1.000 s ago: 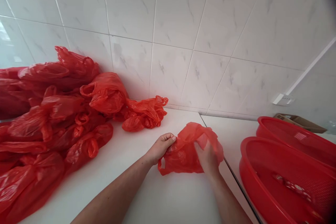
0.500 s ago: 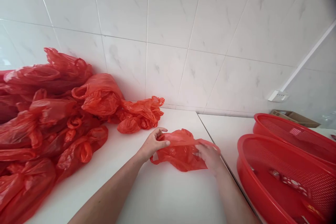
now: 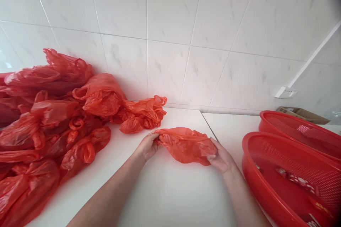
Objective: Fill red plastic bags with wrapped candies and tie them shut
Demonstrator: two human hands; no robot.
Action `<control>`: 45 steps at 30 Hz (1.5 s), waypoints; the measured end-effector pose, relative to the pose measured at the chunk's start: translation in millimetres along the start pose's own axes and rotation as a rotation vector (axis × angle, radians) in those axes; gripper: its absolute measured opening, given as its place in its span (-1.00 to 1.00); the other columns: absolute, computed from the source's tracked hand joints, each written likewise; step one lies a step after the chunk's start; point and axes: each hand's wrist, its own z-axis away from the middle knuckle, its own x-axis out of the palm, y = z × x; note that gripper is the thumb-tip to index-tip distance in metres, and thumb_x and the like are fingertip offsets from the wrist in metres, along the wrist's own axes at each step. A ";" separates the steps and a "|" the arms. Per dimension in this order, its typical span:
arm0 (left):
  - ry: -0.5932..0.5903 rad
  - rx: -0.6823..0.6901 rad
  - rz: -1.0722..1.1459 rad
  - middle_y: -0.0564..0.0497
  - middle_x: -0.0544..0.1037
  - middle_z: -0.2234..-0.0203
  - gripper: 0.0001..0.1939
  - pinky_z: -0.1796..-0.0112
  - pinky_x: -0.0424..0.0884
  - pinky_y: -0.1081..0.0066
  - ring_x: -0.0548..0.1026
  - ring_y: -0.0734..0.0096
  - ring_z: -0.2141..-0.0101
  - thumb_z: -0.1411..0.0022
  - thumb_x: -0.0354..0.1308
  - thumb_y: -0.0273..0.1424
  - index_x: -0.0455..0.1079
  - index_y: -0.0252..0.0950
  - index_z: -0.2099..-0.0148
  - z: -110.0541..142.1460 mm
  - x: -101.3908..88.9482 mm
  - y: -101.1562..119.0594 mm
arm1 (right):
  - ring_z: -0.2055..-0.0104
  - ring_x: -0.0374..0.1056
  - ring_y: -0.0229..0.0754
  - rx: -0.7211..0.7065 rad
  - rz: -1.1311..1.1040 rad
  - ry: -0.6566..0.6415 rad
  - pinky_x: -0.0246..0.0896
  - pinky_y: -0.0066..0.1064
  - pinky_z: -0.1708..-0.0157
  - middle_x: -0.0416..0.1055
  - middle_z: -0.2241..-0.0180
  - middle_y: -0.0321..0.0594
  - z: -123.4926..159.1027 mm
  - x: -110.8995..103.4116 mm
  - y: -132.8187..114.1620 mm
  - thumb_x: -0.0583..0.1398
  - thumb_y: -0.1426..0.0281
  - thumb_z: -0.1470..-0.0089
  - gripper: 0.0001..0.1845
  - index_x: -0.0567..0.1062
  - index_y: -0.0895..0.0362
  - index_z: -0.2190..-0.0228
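Between my two hands, low over the white table (image 3: 176,198), stretches a red plastic bag (image 3: 186,145), thin and crumpled. My left hand (image 3: 149,145) pinches its left end, with the thumb and fingers closed on the plastic. At the other end my right hand (image 3: 220,156) grips the bag, its fingers partly behind and under the film. Whether anything lies inside the bag I cannot tell. Just beyond my left hand lies a bunch of crumpled red bags (image 3: 144,115).
A large heap of red plastic bags (image 3: 50,113) covers the left side. On the right stand two red plastic baskets (image 3: 249,145), the nearer with small packets inside. A cardboard box (image 3: 306,114) sits behind them. A tiled wall (image 3: 170,71) bounds the back.
The left hand has closed on the bag's left end. My right hand has shifted from over the bag to its right edge, and the bag is now stretched between both.
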 end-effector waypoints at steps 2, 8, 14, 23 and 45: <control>-0.005 -0.048 0.095 -0.01 0.49 0.45 -0.89 0.34 0.45 0.49 0.48 0.51 0.46 -0.06 0.10 -0.46 0.35 -0.34 0.30 0.5 -0.3 0.1 | 0.63 0.28 -0.43 0.027 -0.032 0.000 0.06 -0.68 0.84 0.42 0.52 -0.36 -0.7 -1.5 -1.0 0.14 0.46 -0.14 -0.98 0.39 0.15 0.34; -0.071 -0.148 0.250 -0.06 0.51 0.45 -0.81 0.35 0.49 0.38 0.53 0.36 0.42 -0.15 0.08 -0.32 0.37 -0.35 0.27 7.1 -3.7 6.5 | 0.59 0.32 -0.43 0.066 -0.048 -0.033 0.08 -0.72 0.79 0.46 0.50 -0.34 1.6 -1.1 -2.8 0.12 0.42 -0.15 -0.91 0.41 0.13 0.38; -0.016 -0.143 0.296 -0.05 0.55 0.41 -0.75 0.34 0.48 0.40 0.54 0.36 0.39 -0.24 0.06 -0.25 0.37 -0.32 0.16 3.5 -6.9 1.3 | -0.04 0.31 -0.18 -0.251 0.210 -0.199 0.36 -0.37 0.13 0.36 -0.02 -0.08 6.7 2.1 -4.8 0.11 0.18 -0.12 -0.63 0.42 0.11 0.10; 0.120 -0.055 0.241 -0.10 0.55 0.32 -0.74 0.29 0.47 0.34 0.54 0.31 0.33 -0.28 -0.01 -0.28 0.34 -0.33 0.10 -2.1 -5.4 -10.7 | 0.23 0.39 -0.14 -0.652 0.870 0.019 0.32 -0.34 0.27 0.45 0.30 -0.17 1.5 24.0 36.8 0.20 0.18 -0.04 -0.74 0.45 0.13 0.33; -0.212 0.576 -1.460 -0.19 0.42 0.14 -0.78 -0.06 -0.03 -0.10 0.21 -0.12 -0.03 0.11 0.15 -0.60 0.44 -0.24 0.36 -12.0 42.6 18.6 | 0.62 0.15 -0.24 -0.638 1.969 0.034 -0.09 -0.40 0.57 0.29 0.66 -0.28 23.1 48.4 65.3 0.09 0.29 -0.09 -0.69 0.35 0.09 0.64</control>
